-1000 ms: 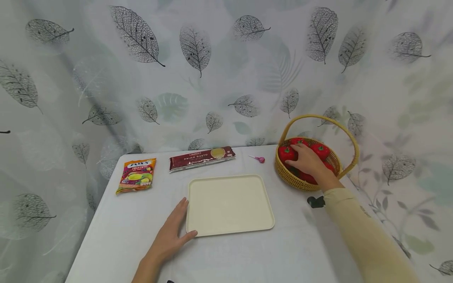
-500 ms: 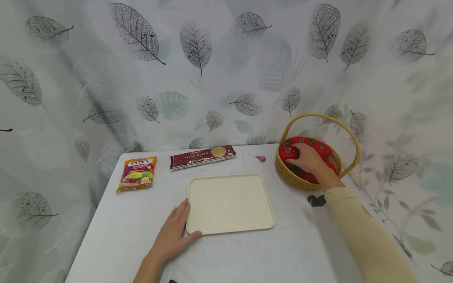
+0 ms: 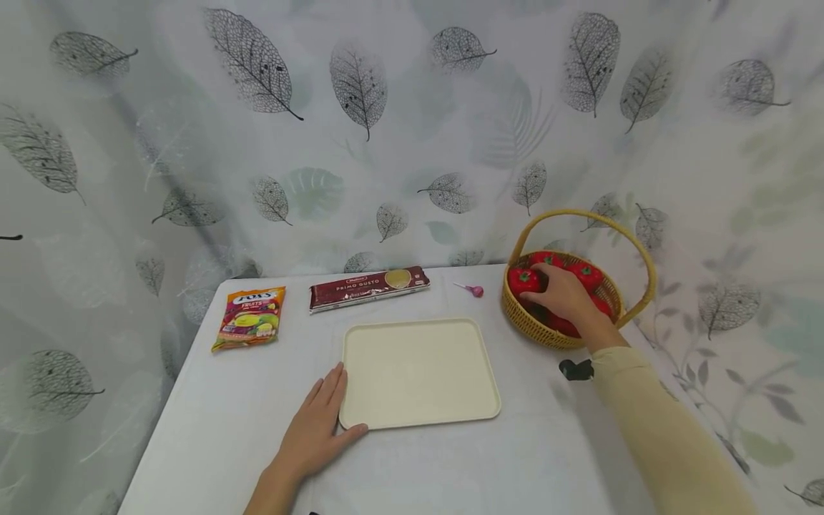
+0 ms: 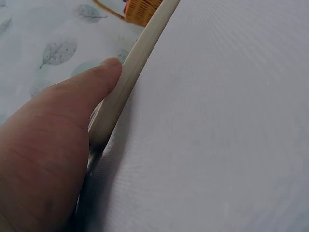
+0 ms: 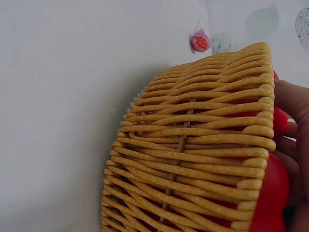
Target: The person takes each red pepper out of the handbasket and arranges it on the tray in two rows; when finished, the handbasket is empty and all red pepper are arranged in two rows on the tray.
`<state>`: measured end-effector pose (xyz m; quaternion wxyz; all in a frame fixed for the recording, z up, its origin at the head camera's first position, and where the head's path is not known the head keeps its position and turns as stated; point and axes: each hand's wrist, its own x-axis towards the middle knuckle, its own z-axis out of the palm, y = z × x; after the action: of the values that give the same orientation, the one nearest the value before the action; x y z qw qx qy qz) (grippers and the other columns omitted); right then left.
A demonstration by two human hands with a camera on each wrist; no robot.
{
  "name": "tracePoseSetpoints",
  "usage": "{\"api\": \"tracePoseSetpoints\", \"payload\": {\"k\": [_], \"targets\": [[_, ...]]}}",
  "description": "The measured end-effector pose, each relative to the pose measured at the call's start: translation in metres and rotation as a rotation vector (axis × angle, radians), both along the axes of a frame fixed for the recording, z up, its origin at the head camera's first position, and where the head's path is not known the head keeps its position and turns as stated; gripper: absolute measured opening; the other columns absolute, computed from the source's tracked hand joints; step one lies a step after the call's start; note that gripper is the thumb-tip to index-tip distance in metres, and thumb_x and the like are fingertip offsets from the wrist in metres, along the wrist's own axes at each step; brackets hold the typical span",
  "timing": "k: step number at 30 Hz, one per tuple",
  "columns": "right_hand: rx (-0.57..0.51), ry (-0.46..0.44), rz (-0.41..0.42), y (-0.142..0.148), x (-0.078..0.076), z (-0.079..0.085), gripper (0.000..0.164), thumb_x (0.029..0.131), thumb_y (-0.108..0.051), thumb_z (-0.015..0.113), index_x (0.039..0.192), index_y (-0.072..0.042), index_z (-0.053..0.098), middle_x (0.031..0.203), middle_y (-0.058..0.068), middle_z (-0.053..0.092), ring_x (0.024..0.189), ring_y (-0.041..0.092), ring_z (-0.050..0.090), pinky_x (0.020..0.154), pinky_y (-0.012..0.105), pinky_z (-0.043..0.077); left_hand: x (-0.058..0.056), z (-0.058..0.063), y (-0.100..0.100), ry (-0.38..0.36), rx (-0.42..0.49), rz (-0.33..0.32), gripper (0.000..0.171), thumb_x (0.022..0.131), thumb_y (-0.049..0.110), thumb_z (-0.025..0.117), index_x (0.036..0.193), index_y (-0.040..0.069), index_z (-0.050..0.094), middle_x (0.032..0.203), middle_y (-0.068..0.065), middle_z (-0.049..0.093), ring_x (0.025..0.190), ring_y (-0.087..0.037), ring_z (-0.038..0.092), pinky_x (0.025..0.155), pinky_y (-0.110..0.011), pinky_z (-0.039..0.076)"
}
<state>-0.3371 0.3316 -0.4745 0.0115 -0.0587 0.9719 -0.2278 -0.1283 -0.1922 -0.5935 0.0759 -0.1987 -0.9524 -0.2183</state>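
Note:
My right hand reaches into a round wicker basket at the right, and its thumb and fingers grip a red tomato with a green top. Several more tomatoes lie around it in the basket. In the right wrist view the woven basket wall hides most of the grip; part of the hand shows past the rim against red. My left hand lies along the left edge of a cream rectangular tray, fingers straight and thumb at its near left corner. The left wrist view shows the thumb on the tray's rim.
Behind the tray lie a dark red PRIMO GUSTO packet and a pink lollipop. An orange and purple FOX'S Fruits bag is at the left. The basket's tall handle arches over the tomatoes. A leaf-print curtain hangs behind the table.
My left hand has slid slightly in against the tray, its fingers closer together along the edge. The right hand stays at the same tomato in the basket.

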Motion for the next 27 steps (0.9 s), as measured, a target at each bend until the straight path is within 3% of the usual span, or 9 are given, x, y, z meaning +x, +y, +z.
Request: {"api": "tracePoseSetpoints", "payload": {"k": [8,27], "targets": [[-0.013,0.071,0.000,0.003,0.001,-0.001,0.086,0.096,-0.050,0.081,0.159,-0.001,0.048,0.161,0.030,0.047,0.148,0.055,0.039,0.121,0.073,0.031,0.000,-0.001,0.000,0.001,-0.031,0.001,0.111,0.098,0.074,0.063,0.169,-0.003,0.026,0.179,-0.015,0.020,0.164,-0.026,0.022,0.133,-0.048,0.020],[-0.080,0.144,0.003,0.001,0.011,0.006,0.084,0.097,-0.045,0.082,0.161,-0.002,0.048,0.161,0.029,0.047,0.149,0.052,0.041,0.120,0.072,0.033,-0.001,-0.006,0.001,0.046,-0.071,0.000,0.108,0.100,0.073,0.060,0.168,-0.005,0.029,0.177,-0.018,0.024,0.163,-0.029,0.025,0.132,-0.051,0.022]]}}
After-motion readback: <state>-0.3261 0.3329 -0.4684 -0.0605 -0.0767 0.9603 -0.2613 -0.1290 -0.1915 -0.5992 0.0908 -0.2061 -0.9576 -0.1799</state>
